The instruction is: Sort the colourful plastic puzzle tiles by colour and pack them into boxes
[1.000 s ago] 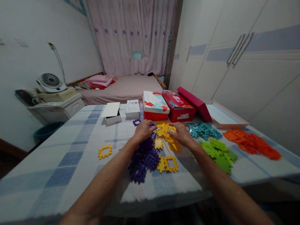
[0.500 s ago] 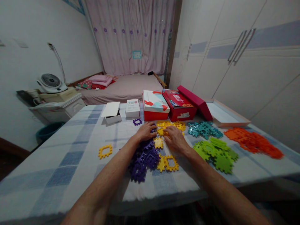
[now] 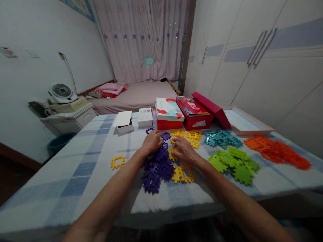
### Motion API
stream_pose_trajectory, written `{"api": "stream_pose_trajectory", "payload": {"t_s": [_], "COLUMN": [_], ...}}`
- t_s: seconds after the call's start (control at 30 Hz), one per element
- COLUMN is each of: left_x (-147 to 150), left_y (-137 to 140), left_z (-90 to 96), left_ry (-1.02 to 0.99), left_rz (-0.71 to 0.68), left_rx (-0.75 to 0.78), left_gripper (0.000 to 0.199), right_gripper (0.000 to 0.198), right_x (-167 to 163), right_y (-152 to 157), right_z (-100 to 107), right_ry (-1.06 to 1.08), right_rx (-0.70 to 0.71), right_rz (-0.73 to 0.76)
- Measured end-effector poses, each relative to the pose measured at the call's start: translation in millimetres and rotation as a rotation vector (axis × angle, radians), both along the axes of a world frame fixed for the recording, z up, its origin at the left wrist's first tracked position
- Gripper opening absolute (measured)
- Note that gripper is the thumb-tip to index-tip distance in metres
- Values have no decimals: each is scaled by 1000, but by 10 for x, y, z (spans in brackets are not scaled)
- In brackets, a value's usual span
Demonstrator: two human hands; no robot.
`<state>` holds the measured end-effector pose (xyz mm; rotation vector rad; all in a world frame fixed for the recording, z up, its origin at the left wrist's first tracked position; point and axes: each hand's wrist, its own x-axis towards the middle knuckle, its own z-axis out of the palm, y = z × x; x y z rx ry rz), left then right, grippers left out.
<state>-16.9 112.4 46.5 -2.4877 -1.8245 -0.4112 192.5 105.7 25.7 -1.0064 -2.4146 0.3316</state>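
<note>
The work in hand is judged to be the sorting of toothed plastic pieces by colour, at the stage where yellow is parted from purple. The purple pile is set on the cloth-covered bench. Its far end is partly covered by the left hand, whose fingers are curled downward; whether anything is gripped by them cannot be told. The right hand is held just right of the pile, its fingers bent and spread over a yellow piece that is partly hidden; a grasp cannot be confirmed there either.

For the next move, that yellow piece would need to be drawn right, clear of the pile, with the purple ones held back.

The purple pieces are dark, flat and toothed, some solid and some pierced, and are overlapped at uneven tilts. More yellow pieces are gathered beyond the pile to its right, two yellow pieces are left beside its near right edge, and a yellow frame is isolated well to its left.
</note>
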Motion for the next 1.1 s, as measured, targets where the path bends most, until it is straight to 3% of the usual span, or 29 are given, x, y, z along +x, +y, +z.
{"api": "stream_pose_trajectory", "payload": {"t_s": [0.1,0.2,0.3,0.37,0.47,0.53,0.6,0.67,0.77,0.83,0.9,1.1], "left_x": [87,152,163,136,65,24,7,14,48,68,74,0], "left_y": [166,287,292,244,129,20,-131,-330,-670,-869,-1011,-1170], "left_z": [-47,-125,-176,-166,-87,-15,52,98,109,82,43,-50], "left_ry": [-10,-5,6,16,35,49,47,9,-64,-70,-52,-9], "left_rz": [-20,-36,-36,-26,7,35,28,-79,-346,-439,-442,-307], "left_rx": [4,-32,-61,-67,-75,-78,-59,-34,-97,-161,-167,-56], "left_gripper": [36,41,45,42,34,30,29,33,59,78,82,57], "right_gripper": [8,10,31,36,38,44,46,44,45,42,34,29], "right_x": [71,182,302,376,463,491,495,484,467,455,427,195], "right_y": [104,180,72,-131,-524,-748,-892,-955,-963,-958,-964,-1056], "right_z": [68,181,300,354,358,310,242,180,137,148,179,186], "right_ry": [127,175,155,102,-11,-79,-129,-152,-133,-81,10,144], "right_rx": [-10,54,150,80,-148,-213,-204,-189,-188,-204,-236,-278], "right_rz": [-43,-276,-430,-318,-93,-42,-45,-60,-108,-161,-183,-95]}}
